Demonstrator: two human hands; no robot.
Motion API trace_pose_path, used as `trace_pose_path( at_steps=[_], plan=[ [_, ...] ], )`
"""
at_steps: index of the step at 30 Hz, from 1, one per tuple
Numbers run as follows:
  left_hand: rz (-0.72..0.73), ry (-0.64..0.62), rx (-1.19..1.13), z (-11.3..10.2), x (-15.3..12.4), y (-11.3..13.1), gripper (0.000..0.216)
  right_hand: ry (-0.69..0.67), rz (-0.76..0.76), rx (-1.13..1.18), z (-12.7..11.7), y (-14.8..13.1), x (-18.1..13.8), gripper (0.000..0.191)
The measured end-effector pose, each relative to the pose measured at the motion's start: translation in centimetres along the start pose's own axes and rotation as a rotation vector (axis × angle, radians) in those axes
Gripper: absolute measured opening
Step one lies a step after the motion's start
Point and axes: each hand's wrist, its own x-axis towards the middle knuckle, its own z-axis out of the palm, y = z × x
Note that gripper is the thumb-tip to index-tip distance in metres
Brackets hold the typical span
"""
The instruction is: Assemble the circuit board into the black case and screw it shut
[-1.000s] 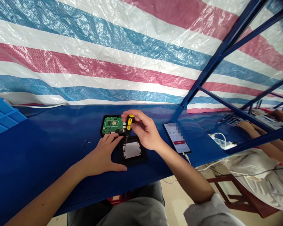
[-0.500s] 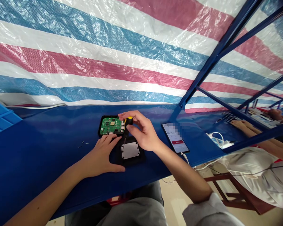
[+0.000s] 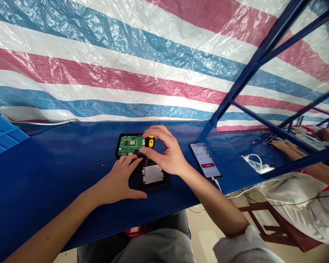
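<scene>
Right fingers (image 3: 164, 137) curl around the screwdriver (image 3: 151, 141); left fingers (image 3: 126, 160) spread beside the silver plate (image 3: 153, 174).

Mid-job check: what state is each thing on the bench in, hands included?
Screwdriver: tilted, tip at the silver plate
Right hand: curled about the screwdriver, firmness unclear
Black cover: flat, plate side up
Left hand: spread, at the cover's left edge
Circuit board: exposed in its black case
Screws: loose on the table
Phone: screen lit, cable plugged in
</scene>
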Motion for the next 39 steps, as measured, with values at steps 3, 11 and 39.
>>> trace_pose_path(
  at_steps=[3,11,39],
  plan=[
    [0.002,0.003,-0.010,-0.03,-0.11,-0.06,0.111,-0.021,0.002,0.034,-0.16,0.07,0.15,0.020],
    [-0.012,-0.012,-0.027,-0.45,-0.21,0.51,0.112,-0.011,0.015,0.013,-0.09,0.12,0.21,0.018],
    [0.008,0.008,-0.023,-0.17,-0.20,0.09,0.108,-0.077,0.039,0.074,-0.43,-0.10,0.24,0.025]
  ],
)
